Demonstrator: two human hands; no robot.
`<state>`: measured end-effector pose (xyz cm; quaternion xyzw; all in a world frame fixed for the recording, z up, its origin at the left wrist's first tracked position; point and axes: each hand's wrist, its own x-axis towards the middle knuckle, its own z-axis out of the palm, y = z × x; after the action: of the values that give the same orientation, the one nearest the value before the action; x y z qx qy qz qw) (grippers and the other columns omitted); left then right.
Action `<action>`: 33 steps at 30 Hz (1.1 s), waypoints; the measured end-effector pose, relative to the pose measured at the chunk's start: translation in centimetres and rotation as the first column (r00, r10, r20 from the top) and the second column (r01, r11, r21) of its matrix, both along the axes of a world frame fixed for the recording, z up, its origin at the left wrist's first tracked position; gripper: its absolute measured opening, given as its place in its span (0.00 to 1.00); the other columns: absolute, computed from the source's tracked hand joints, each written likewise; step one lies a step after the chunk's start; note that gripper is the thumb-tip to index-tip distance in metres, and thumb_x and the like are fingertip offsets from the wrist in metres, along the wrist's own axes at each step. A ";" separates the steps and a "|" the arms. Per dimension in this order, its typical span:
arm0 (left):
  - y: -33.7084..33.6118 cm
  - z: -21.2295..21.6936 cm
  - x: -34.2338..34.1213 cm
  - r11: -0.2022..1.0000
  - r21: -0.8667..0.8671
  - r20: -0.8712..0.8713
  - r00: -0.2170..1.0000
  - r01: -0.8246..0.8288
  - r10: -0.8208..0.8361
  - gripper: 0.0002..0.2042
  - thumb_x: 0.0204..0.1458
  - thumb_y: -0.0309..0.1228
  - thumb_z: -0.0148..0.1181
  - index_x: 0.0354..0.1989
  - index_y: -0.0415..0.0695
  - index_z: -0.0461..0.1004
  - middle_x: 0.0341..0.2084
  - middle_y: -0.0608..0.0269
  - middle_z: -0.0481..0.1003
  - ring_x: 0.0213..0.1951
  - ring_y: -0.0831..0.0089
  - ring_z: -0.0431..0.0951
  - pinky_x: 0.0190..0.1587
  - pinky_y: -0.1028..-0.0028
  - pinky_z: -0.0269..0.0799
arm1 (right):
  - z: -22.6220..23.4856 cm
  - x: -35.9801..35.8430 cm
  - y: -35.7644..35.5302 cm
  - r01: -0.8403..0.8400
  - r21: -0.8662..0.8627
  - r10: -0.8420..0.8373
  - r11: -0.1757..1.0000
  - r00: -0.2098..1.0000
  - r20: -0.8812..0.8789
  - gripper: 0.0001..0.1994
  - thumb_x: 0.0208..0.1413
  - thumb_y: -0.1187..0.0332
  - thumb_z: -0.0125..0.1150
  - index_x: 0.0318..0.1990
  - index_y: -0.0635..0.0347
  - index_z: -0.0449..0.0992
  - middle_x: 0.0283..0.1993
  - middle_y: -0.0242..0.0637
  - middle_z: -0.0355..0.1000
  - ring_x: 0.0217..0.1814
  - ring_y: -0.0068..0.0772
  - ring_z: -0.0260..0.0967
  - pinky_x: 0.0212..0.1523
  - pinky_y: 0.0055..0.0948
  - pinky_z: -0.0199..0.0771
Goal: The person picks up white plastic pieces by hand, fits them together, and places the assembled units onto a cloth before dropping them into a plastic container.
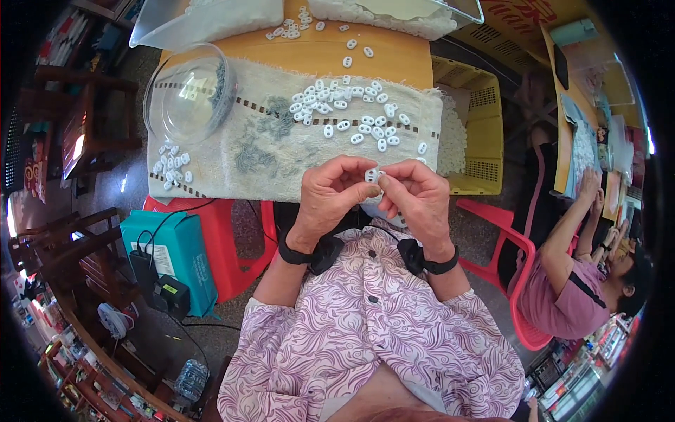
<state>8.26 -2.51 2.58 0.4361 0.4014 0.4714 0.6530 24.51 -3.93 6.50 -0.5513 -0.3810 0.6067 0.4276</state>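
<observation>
mid-batch, i'd judge. my left hand and right hand grasp one white piece between them by the fingertips, just past the towel's near edge. bigger loose group lies beyond my hands, smaller pile well left of them; can't tell which is finished, so done vs left is open. clear round bowl sits left and beyond. held piece: small, rounded oblong, dark openings in its face; fingers hide some.
</observation>
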 end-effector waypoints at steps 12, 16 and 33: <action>0.0 -0.2 0.0 1.000 -0.020 0.038 0.999 0.007 -0.007 0.14 0.45 0.18 0.66 0.42 0.35 0.75 0.30 0.66 0.76 0.31 0.82 0.76 0.34 0.82 0.74 | 0.2 0.1 0.2 -0.010 -0.054 0.008 0.998 0.999 -0.036 0.06 0.56 0.76 0.58 0.39 0.69 0.73 0.26 0.34 0.73 0.21 0.16 0.70 0.18 0.13 0.68; 0.0 -0.5 -0.2 0.999 -0.032 0.040 0.999 0.024 -0.023 0.13 0.45 0.18 0.65 0.42 0.36 0.75 0.32 0.66 0.77 0.34 0.83 0.75 0.37 0.82 0.74 | 0.2 0.1 0.3 -0.014 -0.061 0.011 0.998 0.999 -0.047 0.05 0.56 0.76 0.58 0.38 0.69 0.73 0.26 0.34 0.73 0.21 0.17 0.70 0.18 0.13 0.68; 0.3 -0.5 -1.2 0.991 -0.090 0.049 0.994 0.097 -0.093 0.12 0.45 0.20 0.66 0.39 0.36 0.76 0.28 0.67 0.77 0.31 0.85 0.75 0.34 0.83 0.72 | -0.2 0.4 0.5 -0.097 -0.082 0.078 0.992 0.975 -0.207 0.07 0.57 0.76 0.57 0.40 0.72 0.73 0.30 0.40 0.74 0.23 0.22 0.73 0.19 0.15 0.72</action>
<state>7.08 -2.22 2.06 0.4136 0.3868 0.4304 0.7030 24.89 -3.45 6.25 -0.4880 -0.3311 0.6949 0.4114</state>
